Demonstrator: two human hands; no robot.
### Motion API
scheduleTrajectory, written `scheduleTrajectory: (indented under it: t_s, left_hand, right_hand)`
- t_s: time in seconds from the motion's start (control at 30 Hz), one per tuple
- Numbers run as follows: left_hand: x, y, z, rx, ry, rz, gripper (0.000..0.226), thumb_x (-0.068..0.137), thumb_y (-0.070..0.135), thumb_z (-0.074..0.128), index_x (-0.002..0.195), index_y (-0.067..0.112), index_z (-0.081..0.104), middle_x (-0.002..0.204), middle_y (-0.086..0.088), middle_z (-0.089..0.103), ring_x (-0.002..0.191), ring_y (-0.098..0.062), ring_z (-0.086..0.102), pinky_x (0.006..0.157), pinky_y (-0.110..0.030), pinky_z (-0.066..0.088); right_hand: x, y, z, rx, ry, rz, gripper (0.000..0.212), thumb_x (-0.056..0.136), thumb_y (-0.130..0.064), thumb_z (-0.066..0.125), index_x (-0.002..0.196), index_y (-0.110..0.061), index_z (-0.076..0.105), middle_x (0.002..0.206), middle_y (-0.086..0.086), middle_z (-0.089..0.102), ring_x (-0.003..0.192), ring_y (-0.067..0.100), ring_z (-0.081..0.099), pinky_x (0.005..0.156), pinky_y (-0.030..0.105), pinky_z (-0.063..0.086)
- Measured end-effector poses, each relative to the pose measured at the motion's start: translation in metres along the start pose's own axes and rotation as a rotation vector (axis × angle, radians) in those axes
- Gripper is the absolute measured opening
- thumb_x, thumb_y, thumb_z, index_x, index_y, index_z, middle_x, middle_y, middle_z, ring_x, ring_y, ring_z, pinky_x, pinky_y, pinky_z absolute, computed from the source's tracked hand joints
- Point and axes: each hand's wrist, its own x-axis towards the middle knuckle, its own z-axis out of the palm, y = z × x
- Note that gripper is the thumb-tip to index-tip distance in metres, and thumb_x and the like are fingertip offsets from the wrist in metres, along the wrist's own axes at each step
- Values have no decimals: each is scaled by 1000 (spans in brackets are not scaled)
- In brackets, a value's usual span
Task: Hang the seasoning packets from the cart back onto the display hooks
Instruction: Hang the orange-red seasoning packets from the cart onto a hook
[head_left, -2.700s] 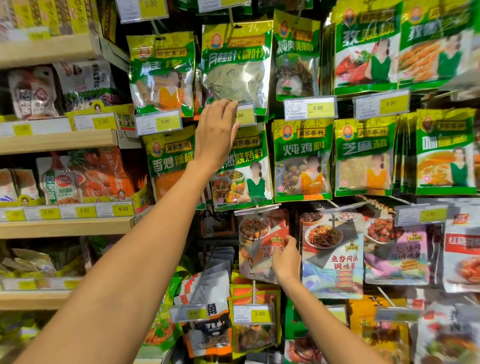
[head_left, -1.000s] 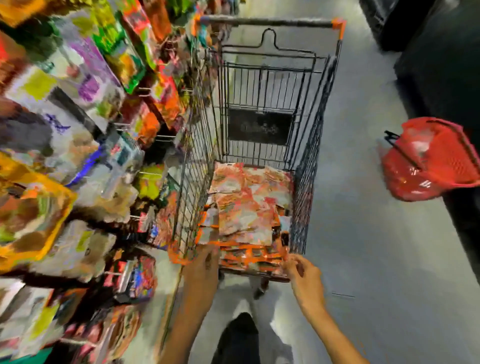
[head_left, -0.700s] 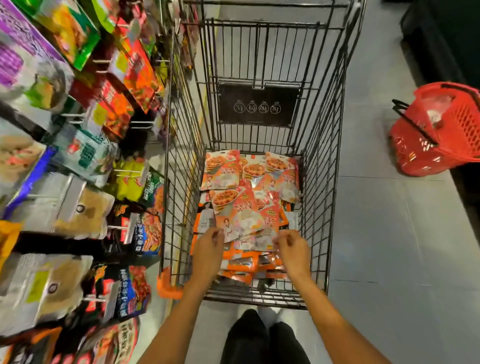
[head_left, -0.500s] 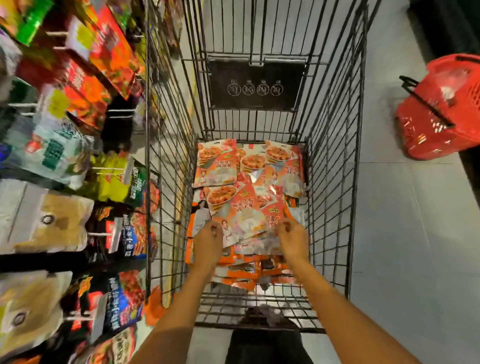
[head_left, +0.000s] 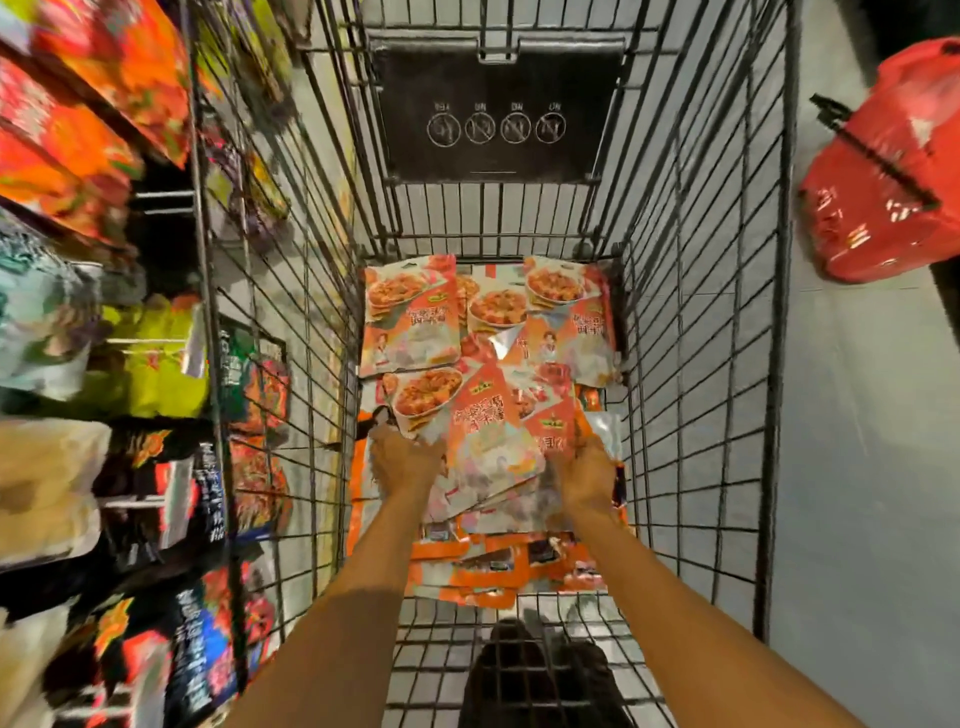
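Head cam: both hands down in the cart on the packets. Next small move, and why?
Probably lift the top orange seasoning packets clear of the cart: the left hand and right hand appear to grip their opposite edges, with more lying loose underneath.

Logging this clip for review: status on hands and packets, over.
Left grip and right grip curled on orange foil seasoning packets, stack low in black wire cart. Nothing over the pile. Red plastic basket on floor, apart.

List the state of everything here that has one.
seasoning packets, piled loose in the cart
left hand, grips the top packets' left edge
right hand, grips their right edge
red basket, on the floor right of the cart
display packets, hanging on hooks at left, blurred
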Motion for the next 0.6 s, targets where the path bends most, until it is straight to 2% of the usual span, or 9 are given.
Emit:
scheduleTrajectory:
  t_s: [0.03, 0.1, 0.17, 0.23, 0.3, 0.43, 0.47, 0.53, 0.6]
  left_hand:
    - [2, 1, 1, -7, 4, -38, 93, 74, 24, 81, 142, -3, 23, 136, -23, 48, 121, -37, 50, 96, -49, 46]
    - [8, 2, 0, -28, -7, -112, 84, 71, 21, 83, 135, -8, 37, 129, -25, 54, 116, -37, 55, 92, -48, 49]
    - [11, 2, -1, -93, -85, -201, 72, 72, 19, 82, 128, -12, 48, 125, -26, 58, 114, -37, 58, 92, -48, 50]
    - [10, 0, -3, -236, -157, -270, 72, 73, 10, 81, 130, -12, 45, 127, -28, 56, 115, -38, 57, 95, -50, 48]
    - [9, -2, -10, -300, -143, -280, 78, 68, 2, 83, 132, -14, 41, 124, -29, 58, 111, -38, 60, 92, -52, 50]
    - [3, -8, -29, -462, -276, -288, 53, 76, -9, 70, 125, -8, 51, 116, -28, 62, 104, -40, 63, 90, -51, 51]
    - [3, -12, -35, -496, -306, -290, 49, 79, -11, 66, 125, -8, 51, 112, -27, 64, 99, -39, 64, 86, -50, 53]
    - [0, -15, -44, -530, -320, -276, 40, 80, -12, 63, 119, -10, 53, 91, -23, 69, 74, -31, 70, 61, -38, 59]
    - [-3, -17, -49, -523, -284, -244, 32, 77, -10, 68, 108, -7, 59, 80, -19, 70, 50, -21, 67, 42, -27, 53]
  right_hand:
    - [0, 0, 1, 40, 2, 41, 26, 89, -12, 62, 114, -3, 64, 106, 16, 68, 96, 36, 64, 72, 36, 52]
    - [0, 1, 1, 145, -1, 158, 10, 88, -11, 64, 84, -2, 66, 89, 15, 66, 87, 33, 63, 64, 32, 49]
    - [2, 5, 1, 252, -39, 233, 21, 88, -10, 64, 68, -10, 58, 83, 11, 62, 78, 26, 59, 69, 31, 51]
    - [2, 7, -2, 262, -100, 253, 12, 90, -14, 62, 80, -8, 61, 83, 9, 60, 75, 22, 56, 66, 26, 46]
    - [2, 7, -5, 299, -127, 289, 11, 93, -15, 57, 94, -4, 60, 78, 9, 58, 71, 22, 53, 60, 27, 41]
    - [2, 10, -10, 423, -187, 417, 17, 95, -14, 52, 79, -10, 48, 69, 8, 42, 60, 22, 39, 51, 33, 30]
    - [0, 10, -11, 458, -177, 432, 18, 94, -14, 53, 77, -10, 48, 70, 8, 42, 62, 23, 40, 53, 35, 34]
    - [-3, 14, -10, 526, -142, 400, 15, 91, -16, 61, 93, -2, 57, 82, 11, 54, 78, 28, 53, 74, 45, 46]
    - [-6, 16, -10, 508, -127, 334, 44, 84, -19, 72, 117, 5, 55, 101, 13, 62, 97, 30, 59, 92, 40, 46]
